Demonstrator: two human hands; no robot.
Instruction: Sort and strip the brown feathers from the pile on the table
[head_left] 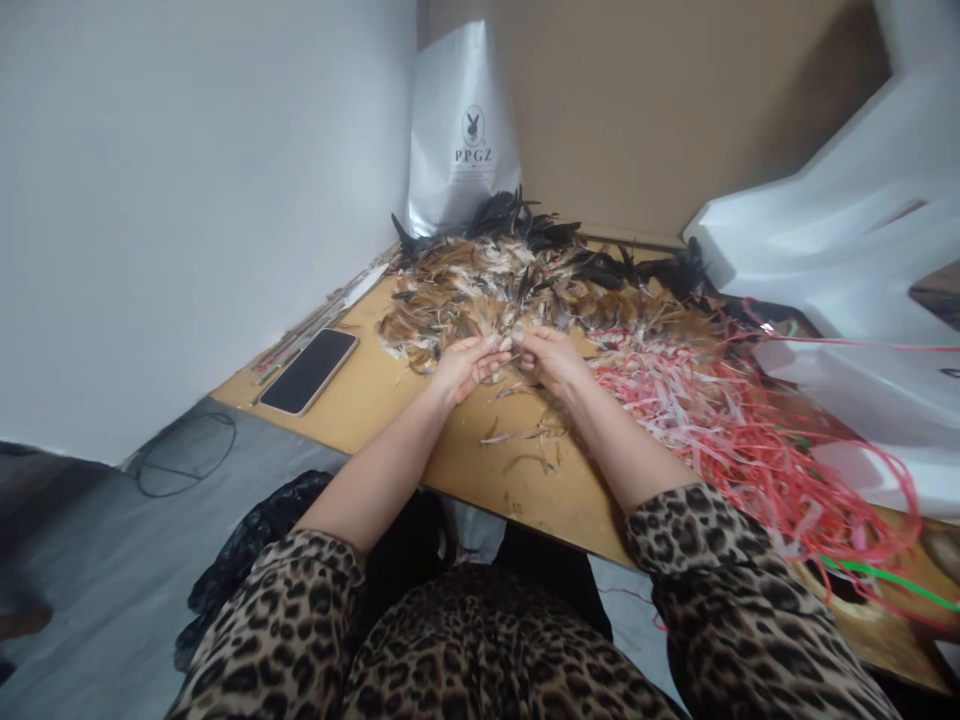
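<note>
My left hand (pixel 471 367) and my right hand (pixel 551 357) meet over the front edge of a pile of brown, white and black feathers (pixel 480 275). Both hands are closed, with thumbs and fingertips pinched close together. Between them is a small pale feather piece (pixel 505 344), partly covered by the fingers; its exact shape is hard to make out. Several loose thin feathers (pixel 536 435) lie on the wooden table (pixel 465 450) below my right hand. A heap of pink and red ribbon strips (pixel 720 430) spreads beside my right forearm.
A phone (pixel 310 371) lies at the table's left, near thin sticks (pixel 322 310) along the wall. A silver bag (pixel 465 130) stands behind the feathers. White plastic sheeting (pixel 817 240) covers the right side. A green strip (pixel 892 580) crosses the right corner. A black bag (pixel 255 550) sits below the table.
</note>
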